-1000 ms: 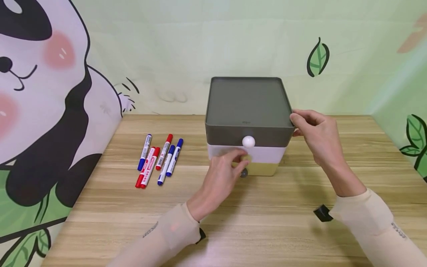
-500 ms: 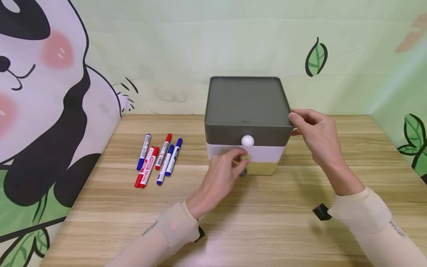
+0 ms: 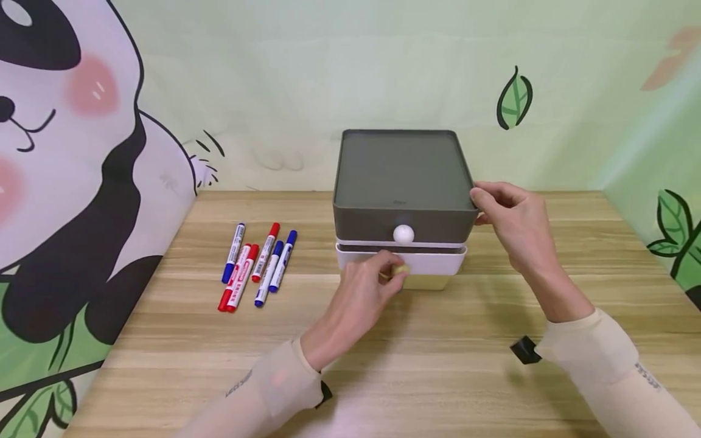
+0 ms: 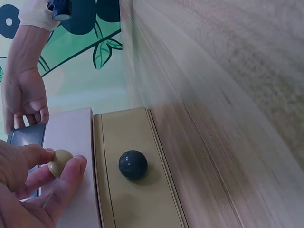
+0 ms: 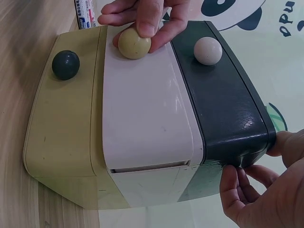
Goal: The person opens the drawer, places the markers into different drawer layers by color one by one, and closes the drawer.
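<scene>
A three-tier drawer box (image 3: 405,173) stands on the table, dark grey on top, white in the middle and yellow at the bottom. My left hand (image 3: 358,295) pinches the yellow knob (image 5: 134,43) of the white drawer (image 3: 435,263) between thumb and fingers. That drawer stands slightly out, with a narrow dark gap above its front. At the box's upper right corner, my right hand (image 3: 520,231) grips the grey tier, thumb at the rim and fingers at the side. A white knob (image 3: 403,234) sits on the grey drawer, a dark knob (image 4: 133,165) on the yellow one.
Several red-capped and blue-capped markers (image 3: 241,277) lie on the wooden table (image 3: 438,377) left of the box. Behind stands a pale green backdrop (image 3: 263,91) with a panda and leaves. Black wrist cameras (image 3: 526,350) stick out from the sleeves.
The white drawer has slid a little way out toward me, with my left hand still pinching its knob. My right hand keeps its grip on the box corner. The markers lie unchanged.
</scene>
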A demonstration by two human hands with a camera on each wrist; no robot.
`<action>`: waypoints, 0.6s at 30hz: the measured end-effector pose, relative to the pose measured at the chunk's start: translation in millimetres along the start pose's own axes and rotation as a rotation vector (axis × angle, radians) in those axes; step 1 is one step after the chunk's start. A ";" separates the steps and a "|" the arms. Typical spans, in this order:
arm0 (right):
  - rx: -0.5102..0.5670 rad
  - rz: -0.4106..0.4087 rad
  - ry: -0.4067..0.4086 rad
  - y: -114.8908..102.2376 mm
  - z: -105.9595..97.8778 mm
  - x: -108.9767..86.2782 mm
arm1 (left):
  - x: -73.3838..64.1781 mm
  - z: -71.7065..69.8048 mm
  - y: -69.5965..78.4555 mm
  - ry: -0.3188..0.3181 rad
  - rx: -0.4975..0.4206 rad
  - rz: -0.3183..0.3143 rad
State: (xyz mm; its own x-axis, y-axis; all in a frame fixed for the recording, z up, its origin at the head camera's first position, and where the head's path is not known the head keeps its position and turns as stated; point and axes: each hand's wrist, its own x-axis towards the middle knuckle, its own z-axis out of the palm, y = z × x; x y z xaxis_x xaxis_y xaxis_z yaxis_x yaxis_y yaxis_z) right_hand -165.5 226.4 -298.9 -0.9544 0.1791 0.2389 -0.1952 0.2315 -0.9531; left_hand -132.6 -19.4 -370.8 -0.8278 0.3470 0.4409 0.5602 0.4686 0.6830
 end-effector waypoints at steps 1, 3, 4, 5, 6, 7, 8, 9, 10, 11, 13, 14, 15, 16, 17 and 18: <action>0.000 0.000 0.000 -0.1 -0.1 0.0 | -0.8 -0.2 0.6 0.001 0.001 0.007; 0.000 0.002 -0.001 -0.5 -0.4 0.0 | -2.4 -0.6 2.3 0.002 0.001 0.021; -0.008 0.004 -0.002 -0.5 -0.2 -0.2 | -3.7 -1.0 2.6 0.001 0.001 0.025; -0.017 0.005 -0.003 -0.5 0.0 -0.4 | -5.1 -1.4 3.2 0.000 -0.003 0.031; -0.029 0.005 -0.004 -0.5 0.0 -0.6 | -6.4 -1.6 3.9 -0.005 -0.008 0.033; -0.042 0.004 -0.004 -0.6 -0.4 -0.9 | -7.7 -1.8 4.7 -0.010 -0.015 0.036; -0.054 0.004 -0.004 -0.7 -0.8 -1.1 | -9.0 -2.1 5.8 -0.016 -0.024 0.036; -0.066 0.002 -0.004 -0.9 -1.2 -1.1 | -10.3 -2.2 6.8 -0.023 -0.030 0.035; -0.080 0.001 -0.003 -1.0 -1.9 -1.2 | -11.5 -2.4 7.9 -0.029 -0.034 0.032; -0.086 0.000 -0.004 -1.2 -2.3 -1.2 | -12.8 -2.7 9.2 -0.035 -0.037 0.027; -0.092 0.001 -0.004 -1.5 -2.6 -1.0 | -15.5 -3.5 11.3 -0.042 -0.030 0.020; -0.093 0.001 -0.005 -1.5 -2.4 -0.8 | -17.1 -4.0 12.2 -0.043 -0.026 0.018; -0.093 0.000 -0.006 -1.5 -2.1 -0.7 | -18.9 -4.5 13.1 -0.043 -0.020 0.019; -0.092 0.000 -0.007 -1.4 -1.7 -0.7 | -20.7 -5.1 13.7 -0.042 -0.015 0.019; -0.092 0.000 -0.010 -1.3 -1.1 -0.8 | -22.8 -5.7 14.4 -0.040 -0.008 0.024; -0.091 -0.002 -0.011 -1.2 -0.5 -0.9 | -25.0 -6.2 15.2 -0.042 -0.007 0.028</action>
State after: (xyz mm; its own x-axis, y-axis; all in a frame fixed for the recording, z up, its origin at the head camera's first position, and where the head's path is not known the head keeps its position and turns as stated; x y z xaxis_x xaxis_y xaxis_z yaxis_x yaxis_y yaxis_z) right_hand -164.3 226.5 -297.9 -0.9565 0.1682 0.2385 -0.1764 0.3179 -0.9316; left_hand -103.6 -26.0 -367.9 -0.8098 0.3936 0.4351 0.5827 0.4529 0.6748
